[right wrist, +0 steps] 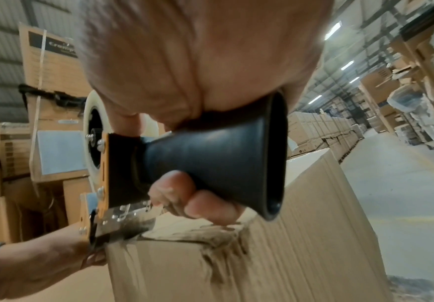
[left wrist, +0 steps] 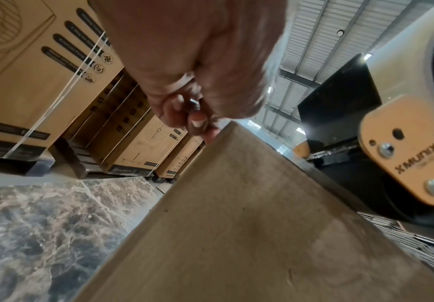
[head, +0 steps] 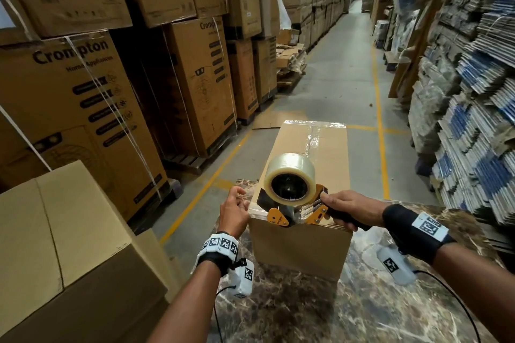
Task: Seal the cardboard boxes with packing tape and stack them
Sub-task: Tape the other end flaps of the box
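Cardboard box (head: pixel 303 175) stood on the marbled table (head: pixel 362 309), its long top running away from the person, with clear tape (head: pixel 313 138) already down along the far part of the seam. Tall printed cartons (head: pixel 83 108) lined the aisle on the left. On the box's near top edge sat the tape dispenser (head: pixel 292 198), its black handle clamped in the right hand (head: pixel 348 209). Left hand (head: pixel 234 213) rested against the near left corner, fingers curled; whether they pinched anything could not be told.
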Tool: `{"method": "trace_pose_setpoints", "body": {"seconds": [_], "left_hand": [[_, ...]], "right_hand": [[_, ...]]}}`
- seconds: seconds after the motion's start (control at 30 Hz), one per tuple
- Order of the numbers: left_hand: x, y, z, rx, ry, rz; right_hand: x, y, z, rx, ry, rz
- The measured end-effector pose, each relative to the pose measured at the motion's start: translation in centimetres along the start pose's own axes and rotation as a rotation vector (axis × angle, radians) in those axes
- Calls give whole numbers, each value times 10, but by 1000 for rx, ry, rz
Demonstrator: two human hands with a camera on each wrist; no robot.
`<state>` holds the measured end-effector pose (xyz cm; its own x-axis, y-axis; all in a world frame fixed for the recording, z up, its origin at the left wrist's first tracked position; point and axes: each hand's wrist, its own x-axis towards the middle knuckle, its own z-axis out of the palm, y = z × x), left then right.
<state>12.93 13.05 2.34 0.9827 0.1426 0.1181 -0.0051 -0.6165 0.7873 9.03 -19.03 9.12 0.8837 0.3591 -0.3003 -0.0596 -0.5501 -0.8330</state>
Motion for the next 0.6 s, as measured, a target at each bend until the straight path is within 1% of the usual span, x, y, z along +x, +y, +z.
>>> {"method": "trace_pose_setpoints", "body": {"seconds": [0.1, 0.23, 0.33, 0.4, 0.5, 0.6], "left_hand": [[-6, 3, 2, -14, 22, 0], [-5, -2, 4, -71, 17, -65], [-6, -12, 0, -96, 1, -121], [-6, -14, -4, -100, 13, -128], [-1, -8, -6, -157, 69, -143], [-6, 6, -3, -106, 41, -132]], "right_hand": [[-2, -1, 2, -45, -2, 12], [-6, -10, 3, -146, 2, 6], [-8, -17, 3, -169, -8, 0], [-9, -21, 2, -191, -10, 4], [-10, -25, 2, -209, -13, 14], [-11, -30, 4, -219, -19, 20]]}}
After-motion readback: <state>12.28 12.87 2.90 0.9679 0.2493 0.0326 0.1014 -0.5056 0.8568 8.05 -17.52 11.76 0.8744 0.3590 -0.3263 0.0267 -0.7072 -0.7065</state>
